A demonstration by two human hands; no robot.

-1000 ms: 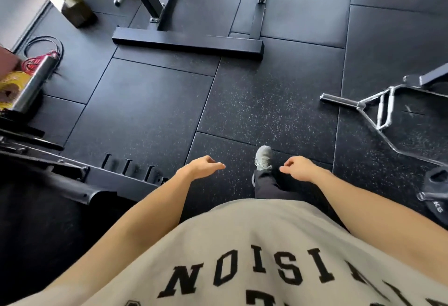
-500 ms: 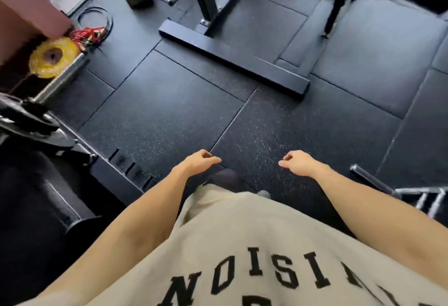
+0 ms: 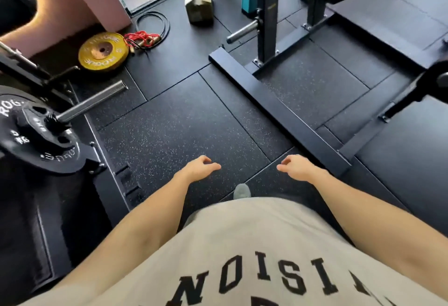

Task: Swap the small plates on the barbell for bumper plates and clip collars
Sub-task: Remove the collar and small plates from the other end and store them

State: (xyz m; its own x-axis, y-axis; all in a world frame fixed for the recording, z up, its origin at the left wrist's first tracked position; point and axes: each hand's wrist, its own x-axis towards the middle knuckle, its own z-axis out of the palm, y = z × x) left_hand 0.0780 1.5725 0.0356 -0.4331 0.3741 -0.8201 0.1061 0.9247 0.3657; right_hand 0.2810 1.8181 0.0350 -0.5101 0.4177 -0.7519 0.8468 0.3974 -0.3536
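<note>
Both hands, left (image 3: 197, 168) and right (image 3: 297, 167), hang loosely curled and empty; the small black plate (image 3: 36, 136) sits on the barbell sleeve (image 3: 93, 101) far left. Best approach squarely, then slide it straight off

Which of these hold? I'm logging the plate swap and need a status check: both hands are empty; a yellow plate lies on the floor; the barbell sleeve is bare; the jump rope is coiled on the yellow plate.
1. Both hands are empty. True: left hand and right hand hold nothing.
2. A yellow plate lies on the floor. True.
3. The barbell sleeve is bare. False: a black plate sits on it.
4. The jump rope is coiled on the yellow plate. False: it lies beside it on the floor.
</note>
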